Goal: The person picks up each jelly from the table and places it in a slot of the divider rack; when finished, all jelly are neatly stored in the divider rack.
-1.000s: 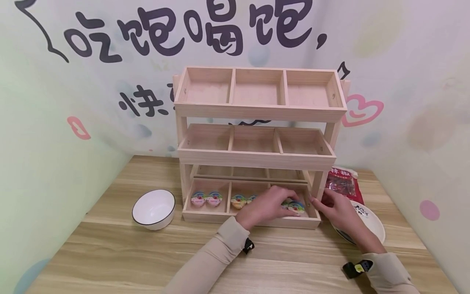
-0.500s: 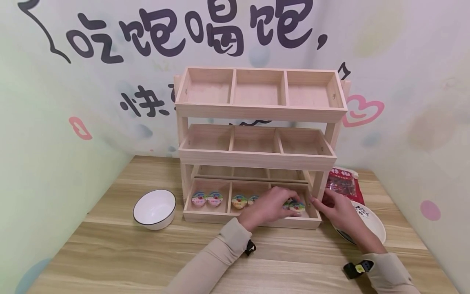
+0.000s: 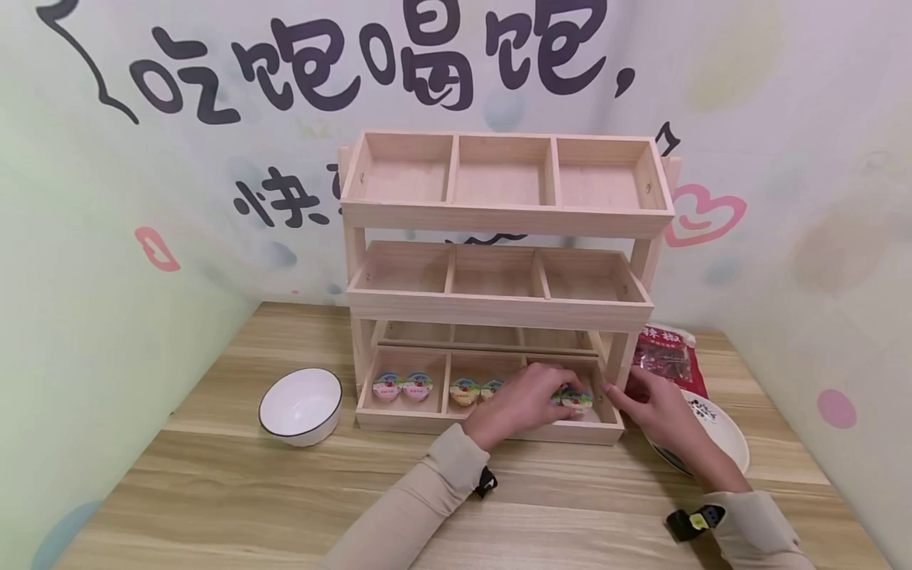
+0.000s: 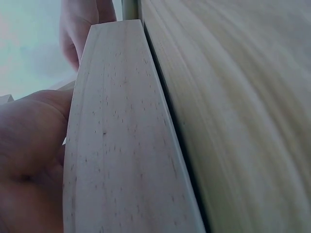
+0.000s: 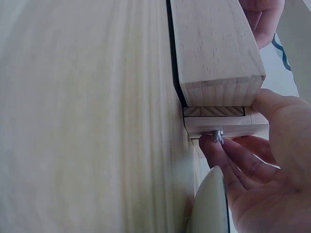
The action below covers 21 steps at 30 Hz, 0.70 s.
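A three-tier wooden shelf (image 3: 499,310) stands on the table. Its bottom tray holds several small jelly cups (image 3: 387,386) with colourful lids. My left hand (image 3: 523,402) reaches into the right compartment there, thumb and finger bent around a green-lidded jelly cup (image 3: 577,400); its palm hides part of the middle compartment. In the left wrist view the tray's front board (image 4: 121,126) covers the fingertips. My right hand (image 3: 659,412) holds the shelf's right leg, with the thumb in front and fingers behind. The right wrist view shows those fingers by a metal wing nut (image 5: 218,136).
A white bowl (image 3: 301,405) stands left of the shelf. Behind my right hand lie a white plate (image 3: 723,435) and a red food packet (image 3: 666,356). A printed cloth wall (image 3: 178,158) closes off the back and sides.
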Each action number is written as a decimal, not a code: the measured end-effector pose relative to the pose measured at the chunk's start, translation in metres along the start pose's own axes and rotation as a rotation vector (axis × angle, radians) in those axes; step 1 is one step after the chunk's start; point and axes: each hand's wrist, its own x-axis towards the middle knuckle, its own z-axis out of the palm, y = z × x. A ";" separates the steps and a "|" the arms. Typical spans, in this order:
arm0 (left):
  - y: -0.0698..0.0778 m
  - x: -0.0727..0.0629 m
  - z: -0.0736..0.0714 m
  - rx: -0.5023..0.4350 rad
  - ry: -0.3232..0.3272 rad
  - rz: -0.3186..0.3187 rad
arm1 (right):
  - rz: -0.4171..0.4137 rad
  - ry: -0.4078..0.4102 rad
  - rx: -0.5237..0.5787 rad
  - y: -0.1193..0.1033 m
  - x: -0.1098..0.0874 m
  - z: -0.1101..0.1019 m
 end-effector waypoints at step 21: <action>-0.021 -0.078 -0.037 0.118 0.171 0.033 | -0.060 -0.002 -0.037 0.009 0.004 0.002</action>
